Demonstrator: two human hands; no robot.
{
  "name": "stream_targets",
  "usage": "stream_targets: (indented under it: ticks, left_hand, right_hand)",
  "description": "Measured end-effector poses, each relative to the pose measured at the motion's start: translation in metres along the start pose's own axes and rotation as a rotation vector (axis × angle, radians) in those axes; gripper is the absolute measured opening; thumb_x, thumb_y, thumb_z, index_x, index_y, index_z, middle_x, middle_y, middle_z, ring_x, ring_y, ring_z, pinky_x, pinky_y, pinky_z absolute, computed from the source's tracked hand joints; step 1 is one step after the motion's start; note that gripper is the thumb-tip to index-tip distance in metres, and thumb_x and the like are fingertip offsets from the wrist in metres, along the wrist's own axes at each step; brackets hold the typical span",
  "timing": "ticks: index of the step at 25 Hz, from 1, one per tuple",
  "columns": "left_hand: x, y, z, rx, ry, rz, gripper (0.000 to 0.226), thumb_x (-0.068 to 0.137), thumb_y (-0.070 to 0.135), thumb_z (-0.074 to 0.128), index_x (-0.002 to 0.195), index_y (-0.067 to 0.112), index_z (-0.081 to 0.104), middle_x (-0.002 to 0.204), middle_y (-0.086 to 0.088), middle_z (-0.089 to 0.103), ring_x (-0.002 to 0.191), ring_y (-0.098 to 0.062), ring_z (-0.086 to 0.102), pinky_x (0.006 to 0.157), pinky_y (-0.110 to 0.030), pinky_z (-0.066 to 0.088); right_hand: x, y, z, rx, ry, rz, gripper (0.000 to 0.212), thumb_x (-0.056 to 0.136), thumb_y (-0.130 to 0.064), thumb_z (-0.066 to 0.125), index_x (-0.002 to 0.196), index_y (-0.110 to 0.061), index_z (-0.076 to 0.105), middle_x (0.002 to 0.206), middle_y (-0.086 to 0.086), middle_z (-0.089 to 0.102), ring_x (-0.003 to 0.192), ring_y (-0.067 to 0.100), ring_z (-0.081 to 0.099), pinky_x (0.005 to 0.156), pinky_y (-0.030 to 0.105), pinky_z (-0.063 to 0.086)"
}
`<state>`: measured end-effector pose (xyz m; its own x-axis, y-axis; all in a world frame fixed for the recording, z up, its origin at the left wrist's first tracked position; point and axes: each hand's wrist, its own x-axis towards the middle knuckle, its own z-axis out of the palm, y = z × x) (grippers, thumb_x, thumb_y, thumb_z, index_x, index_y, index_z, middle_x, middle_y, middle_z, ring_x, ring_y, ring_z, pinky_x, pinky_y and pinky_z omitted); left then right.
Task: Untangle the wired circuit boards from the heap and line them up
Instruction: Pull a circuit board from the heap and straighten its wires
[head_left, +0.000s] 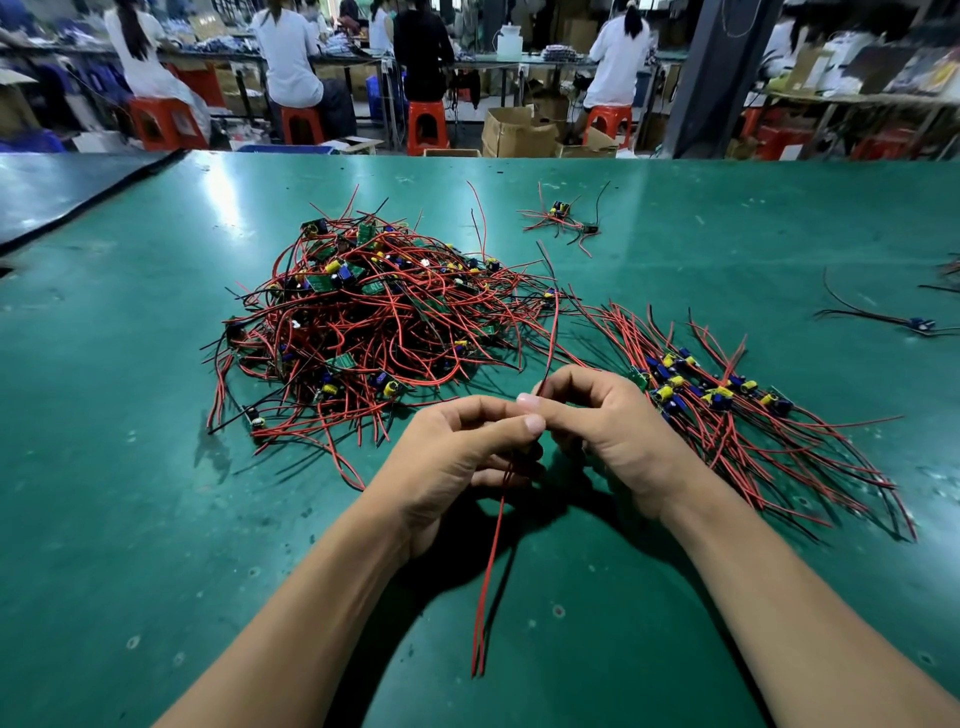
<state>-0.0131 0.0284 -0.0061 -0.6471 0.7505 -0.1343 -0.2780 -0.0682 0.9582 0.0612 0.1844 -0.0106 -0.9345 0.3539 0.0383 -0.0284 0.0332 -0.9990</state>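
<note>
A tangled heap (363, 322) of small green circuit boards with red and black wires lies on the green table (130, 467), left of centre. To the right lies a row of untangled boards (717, 395), their wires fanned toward me. My left hand (457, 457) and my right hand (602, 421) meet above the table in front of the heap. Both pinch the wires of one board. Two red wires (488, 571) hang down from my hands toward me, and more wire (553, 332) rises up past my fingers. The board itself is hidden behind my fingers.
A few loose wired boards (563, 218) lie at the far centre, another wired board (919, 325) at the right edge. A dark strip (88, 202) borders the table at the far left. Behind the table, people sit on red stools at benches among cardboard boxes.
</note>
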Motion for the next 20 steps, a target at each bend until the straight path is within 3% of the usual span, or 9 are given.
stream_targets:
  ticks: [3,6,11,14,17,20]
  left_hand:
    - [-0.0003,0.0015,0.0020,-0.008,0.005,-0.015,0.002,0.075,0.015,0.077,0.075,0.016,0.076,0.073,-0.008,0.070,0.060,-0.017,0.067,0.054,-0.023,0.054]
    - [0.0006,0.0019,0.0036,-0.013,0.042,-0.029,0.011,0.081,0.005,0.072,0.074,0.014,0.072,0.075,-0.012,0.070,0.059,-0.019,0.067,0.052,-0.023,0.054]
    - [-0.0003,0.0035,0.0051,-0.018,0.049,-0.024,0.015,0.083,0.006,0.070,0.071,0.014,0.069,0.076,-0.014,0.069,0.063,-0.022,0.069,0.055,-0.025,0.057]
    - [0.0009,0.0032,0.0042,-0.035,0.032,-0.027,0.016,0.088,0.008,0.066,0.072,0.010,0.069,0.070,-0.011,0.068,0.063,-0.019,0.068,0.056,-0.022,0.056]
    - [0.0019,0.0007,0.0039,0.001,0.034,-0.014,0.011,0.088,0.008,0.066,0.079,0.005,0.071,0.069,-0.006,0.067,0.061,-0.015,0.065,0.057,-0.022,0.056]
    - [0.0018,-0.0006,0.0062,-0.021,0.027,-0.013,0.013,0.090,0.003,0.063,0.081,0.001,0.072,0.068,-0.008,0.067,0.058,-0.013,0.063,0.053,-0.021,0.054]
  right_hand:
    - [0.0013,0.0002,-0.0028,0.100,-0.033,0.058,0.024,0.072,-0.039,0.084,0.078,-0.020,0.071,0.061,-0.003,0.048,0.050,0.007,0.037,0.045,0.020,0.027]
    - [0.0021,0.0001,-0.0073,0.105,-0.073,0.100,0.032,0.074,-0.040,0.080,0.089,-0.012,0.074,0.063,-0.004,0.053,0.053,0.008,0.038,0.049,0.021,0.027]
    - [0.0019,-0.0001,-0.0090,0.114,-0.067,0.122,0.035,0.073,-0.038,0.081,0.093,-0.010,0.073,0.063,-0.003,0.055,0.051,0.006,0.042,0.047,0.017,0.033]
    - [0.0017,0.0010,-0.0066,0.149,-0.083,0.108,0.041,0.070,-0.037,0.086,0.096,-0.008,0.073,0.085,0.016,0.052,0.069,0.025,0.040,0.061,0.028,0.030]
    - [0.0013,0.0018,-0.0043,0.140,-0.089,0.106,0.036,0.071,-0.036,0.086,0.093,-0.011,0.074,0.093,0.019,0.054,0.090,0.030,0.039,0.066,0.031,0.030]
    - [0.0011,0.0011,-0.0062,0.140,-0.158,0.130,0.026,0.077,-0.032,0.079,0.097,-0.015,0.078,0.091,0.011,0.069,0.081,0.029,0.054,0.067,0.029,0.045]
